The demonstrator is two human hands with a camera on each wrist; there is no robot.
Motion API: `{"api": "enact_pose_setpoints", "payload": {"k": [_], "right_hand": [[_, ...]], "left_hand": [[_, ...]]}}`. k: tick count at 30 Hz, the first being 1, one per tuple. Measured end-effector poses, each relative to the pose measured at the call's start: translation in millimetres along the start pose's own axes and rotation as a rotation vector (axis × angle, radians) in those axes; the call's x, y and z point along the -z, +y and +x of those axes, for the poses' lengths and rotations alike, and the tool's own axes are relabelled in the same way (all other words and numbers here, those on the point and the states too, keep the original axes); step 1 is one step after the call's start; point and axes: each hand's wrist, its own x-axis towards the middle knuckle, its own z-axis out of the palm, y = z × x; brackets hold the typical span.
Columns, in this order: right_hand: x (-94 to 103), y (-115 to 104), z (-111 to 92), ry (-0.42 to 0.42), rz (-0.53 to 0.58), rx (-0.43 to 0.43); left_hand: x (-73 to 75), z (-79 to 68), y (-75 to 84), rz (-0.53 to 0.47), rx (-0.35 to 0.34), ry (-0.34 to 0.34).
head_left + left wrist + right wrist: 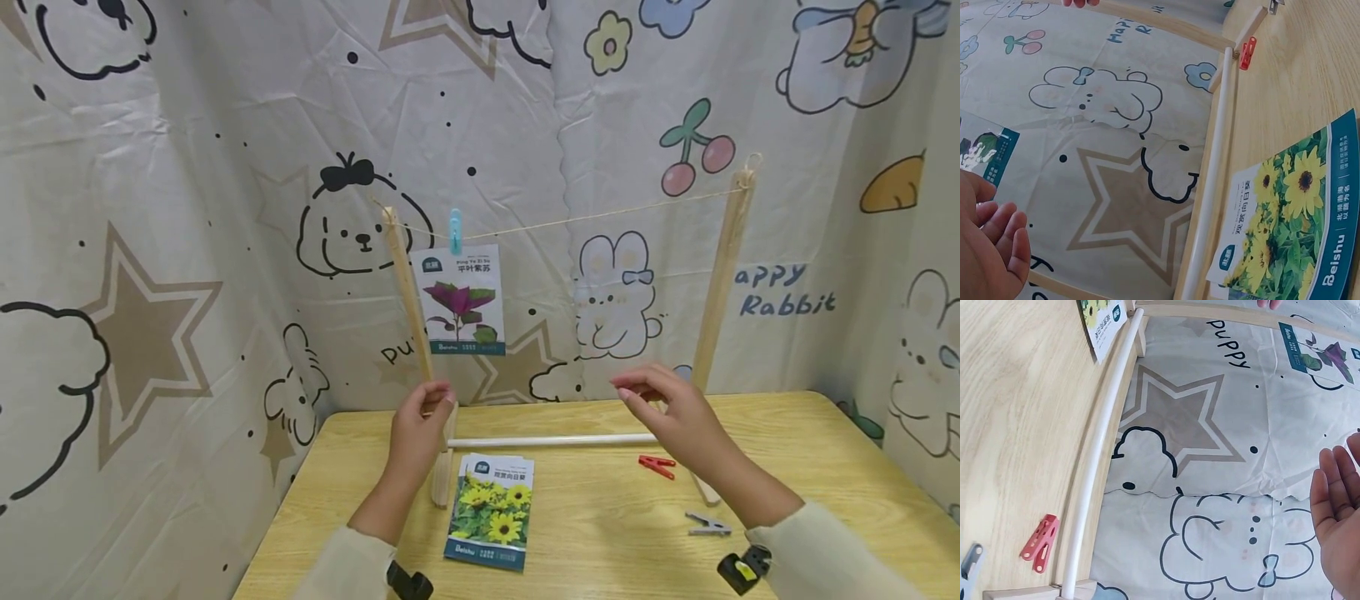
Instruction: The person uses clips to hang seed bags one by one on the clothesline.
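Observation:
A seed packet with purple leaves (463, 292) hangs from a thin string (585, 218), clipped by a light blue clothespin (455, 232). The string runs between a left wooden post (408, 292) and a right wooden post (722, 287). In front of the left post, below the hanging packet, is my left hand (420, 423), fingers loosely bent and holding nothing. My right hand (678, 408) hovers near the right post, its fingers relaxed and empty. On the table lies a small stack of seed packets (491, 515), yellow flowers on the top one.
A red clothespin (657, 467) and a grey clothespin (707, 525) lie at the right of the wooden table (600, 533). Low between the posts runs a white rod (551, 441). A printed curtain (525, 108) stands behind and at the sides.

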Motion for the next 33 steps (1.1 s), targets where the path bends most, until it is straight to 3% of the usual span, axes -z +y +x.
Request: {"api": "enact_pose_setpoints", "payload": {"k": [19, 33], "right_hand": [[-1.6, 8.6, -17.7, -0.024, 0.012, -0.042], [-3.2, 14.0, -33.5, -0.036, -0.002, -0.103]], "left_hand": [[-4.3, -9.0, -13.3, 0.013, 0.089, -0.022], [-5.0, -15.0, -27.1, 0.024, 0.082, -0.033]]}}
